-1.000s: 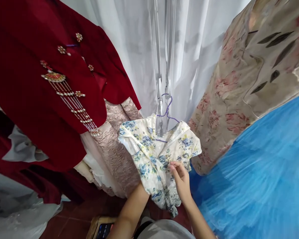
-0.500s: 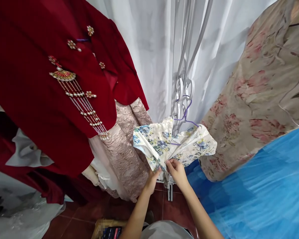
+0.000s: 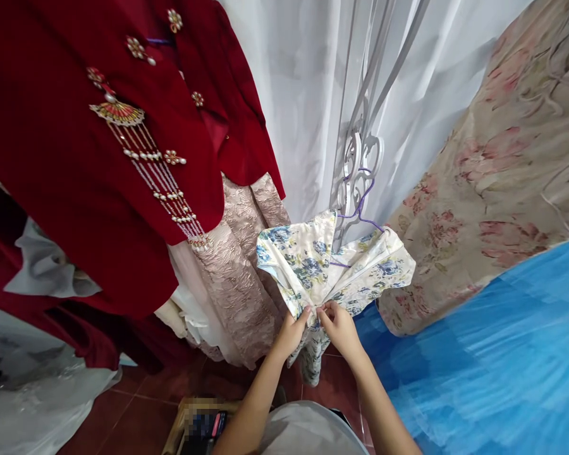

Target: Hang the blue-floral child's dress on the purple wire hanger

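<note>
A cream dress with blue flowers (image 3: 308,259) hangs in front of me on a purple hanger (image 3: 363,205), which hooks onto a white scrolled metal stand (image 3: 353,158). My left hand (image 3: 291,332) grips the front of the dress near the waist, thumb on top and the other fingers hidden behind the cloth. Close beside it, my right hand (image 3: 336,323) pinches the same front where the two crossing neckline edges meet. The lower part of the dress hangs below my hands, partly covered by them.
Left hangs a dark red velvet jacket (image 3: 137,189) with beaded ornaments, over a pink brocade skirt (image 3: 239,284). On the right are a beige floral garment (image 3: 483,189) and blue tulle (image 3: 512,360). A box with items (image 3: 175,430) stands on the red tiled floor (image 3: 137,404).
Both hands keep hold of the dress front and are slightly closer together. The dress's lower part now shows below them. The view has shifted a little.
</note>
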The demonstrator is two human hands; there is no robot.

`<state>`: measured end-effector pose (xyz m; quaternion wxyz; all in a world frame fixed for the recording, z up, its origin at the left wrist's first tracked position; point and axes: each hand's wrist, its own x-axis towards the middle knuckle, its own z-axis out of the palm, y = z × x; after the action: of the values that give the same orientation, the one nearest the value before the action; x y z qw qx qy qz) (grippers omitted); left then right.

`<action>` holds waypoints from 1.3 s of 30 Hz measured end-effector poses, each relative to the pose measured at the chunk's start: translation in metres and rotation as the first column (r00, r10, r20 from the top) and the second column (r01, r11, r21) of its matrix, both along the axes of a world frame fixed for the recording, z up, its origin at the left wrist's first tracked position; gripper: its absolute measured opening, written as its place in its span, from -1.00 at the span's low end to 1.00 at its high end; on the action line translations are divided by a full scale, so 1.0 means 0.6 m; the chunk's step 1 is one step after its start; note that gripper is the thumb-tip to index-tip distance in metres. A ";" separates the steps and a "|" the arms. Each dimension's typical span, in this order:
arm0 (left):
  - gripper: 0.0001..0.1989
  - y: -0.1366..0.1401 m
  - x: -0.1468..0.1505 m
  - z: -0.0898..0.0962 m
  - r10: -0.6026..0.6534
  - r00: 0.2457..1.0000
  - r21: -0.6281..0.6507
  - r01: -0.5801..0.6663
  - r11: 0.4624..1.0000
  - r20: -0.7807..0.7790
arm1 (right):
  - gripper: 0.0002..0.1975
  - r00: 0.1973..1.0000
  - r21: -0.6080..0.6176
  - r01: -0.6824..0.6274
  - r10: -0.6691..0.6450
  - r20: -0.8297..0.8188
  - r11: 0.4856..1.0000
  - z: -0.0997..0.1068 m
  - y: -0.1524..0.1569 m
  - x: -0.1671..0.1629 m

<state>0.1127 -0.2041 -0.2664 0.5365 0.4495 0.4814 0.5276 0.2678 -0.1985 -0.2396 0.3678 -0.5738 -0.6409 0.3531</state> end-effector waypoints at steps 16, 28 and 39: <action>-0.85 -0.097 0.116 0.002 0.338 0.820 0.502 -0.073 0.862 -0.462 | -0.56 0.853 -0.159 -0.103 0.005 -0.521 0.982 0.031 -0.096 0.076; -0.79 -0.132 0.159 0.016 0.277 0.807 0.381 -0.070 0.922 -0.521 | -0.64 0.777 0.085 -0.040 0.085 -0.623 0.996 0.260 0.046 0.093; -0.94 -0.070 0.129 0.077 0.196 0.812 0.464 0.102 0.880 -0.550 | -0.72 0.781 0.244 0.044 0.119 -0.613 0.969 0.329 0.086 0.090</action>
<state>0.1900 -0.2462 -0.2200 0.2238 0.6932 0.4898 0.4790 0.3221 -0.1472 -0.0423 0.6194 -0.3620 -0.5333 0.4483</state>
